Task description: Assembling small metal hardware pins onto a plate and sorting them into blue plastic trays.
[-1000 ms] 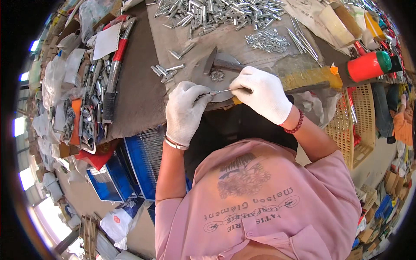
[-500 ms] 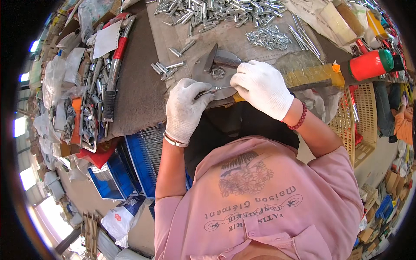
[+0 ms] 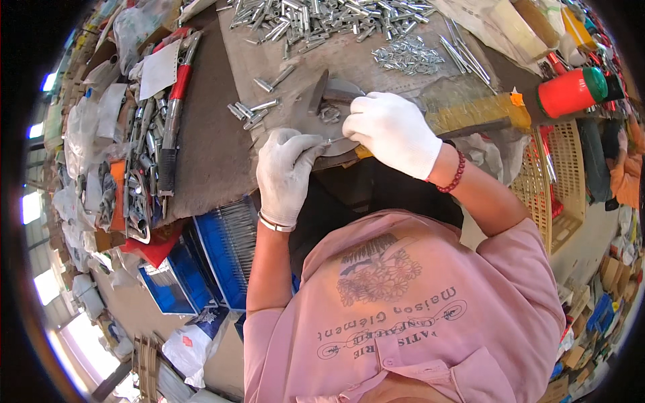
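Observation:
My left hand (image 3: 285, 178), in a white knit glove, is closed in a pinch at the bench's near edge. A small metal piece (image 3: 329, 142) shows at its fingertips, mostly covered by the glove. To its right, my right hand (image 3: 396, 134), gloved too, has its fingers bent together; what they hold, if anything, is hidden. A hammer (image 3: 319, 93) lies just beyond both hands, its handle passing behind my right hand. Beside the hammer head sits a dark, lumpy metal piece (image 3: 329, 114). Several short metal tubes (image 3: 252, 113) lie beyond my left hand.
A heap of metal tubes (image 3: 322, 20) covers the far bench, with a pile of small metal pins (image 3: 408, 55) and long thin rods (image 3: 465, 54) alongside. A red cylinder (image 3: 568, 93) stands right. Tools (image 3: 151, 134) crowd the left; blue crates (image 3: 225, 248) stand below.
Both hands have shifted slightly. The thin metal piece that stretched between my fingertips is now mostly out of sight, with only a small bright end showing at my left fingers.

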The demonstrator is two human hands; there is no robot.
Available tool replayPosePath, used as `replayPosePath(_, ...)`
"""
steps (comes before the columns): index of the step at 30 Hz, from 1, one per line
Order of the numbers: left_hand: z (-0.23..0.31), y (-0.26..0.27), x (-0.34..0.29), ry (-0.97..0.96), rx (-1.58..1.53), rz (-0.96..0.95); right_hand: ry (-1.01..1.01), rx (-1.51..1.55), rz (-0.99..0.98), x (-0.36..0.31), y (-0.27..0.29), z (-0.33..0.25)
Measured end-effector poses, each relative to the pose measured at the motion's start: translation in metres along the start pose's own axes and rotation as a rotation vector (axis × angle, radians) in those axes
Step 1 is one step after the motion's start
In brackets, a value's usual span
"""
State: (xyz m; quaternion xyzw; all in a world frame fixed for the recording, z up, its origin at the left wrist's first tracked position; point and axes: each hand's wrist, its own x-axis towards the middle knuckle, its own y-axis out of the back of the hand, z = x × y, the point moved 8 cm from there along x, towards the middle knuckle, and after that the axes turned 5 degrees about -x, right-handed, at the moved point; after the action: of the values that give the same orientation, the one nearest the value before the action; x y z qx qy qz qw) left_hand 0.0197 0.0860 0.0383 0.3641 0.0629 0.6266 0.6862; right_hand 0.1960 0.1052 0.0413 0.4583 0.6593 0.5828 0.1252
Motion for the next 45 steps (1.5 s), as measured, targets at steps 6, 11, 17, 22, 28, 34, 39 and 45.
replayPosePath(6, 0.006, 0.001, -0.003, -0.045, 0.013, 0.023, 0.080, -0.056, 0.028, -0.001, 0.001, -0.010)
replayPosePath(11, 0.008, 0.003, -0.004, -0.033, 0.034, 0.001, -0.172, -0.264, 0.197, -0.027, 0.045, 0.054)
replayPosePath(17, 0.009, 0.003, -0.003, -0.070, 0.080, 0.006, -0.588, -0.384, 0.045, -0.058, 0.063, 0.170)
replayPosePath(22, 0.011, 0.003, -0.003, -0.071, 0.083, 0.009, -0.498, -0.401, 0.009, -0.052, 0.053, 0.174)
replayPosePath(28, 0.011, 0.003, -0.002, -0.069, 0.075, 0.007, -0.538, -0.232, 0.034, -0.053, 0.054, 0.175)
replayPosePath(34, 0.011, 0.004, -0.002, -0.060, 0.056, 0.008, -0.526, -0.157, -0.009, -0.052, 0.057, 0.178)
replayPosePath(39, 0.008, 0.004, -0.003, -0.061, 0.053, 0.026, -0.591, -0.097, 0.016, -0.048, 0.056, 0.175)
replayPosePath(45, 0.001, 0.003, -0.005, -0.075, 0.041, 0.051, -0.333, 0.258, 0.087, -0.008, 0.046, 0.051)
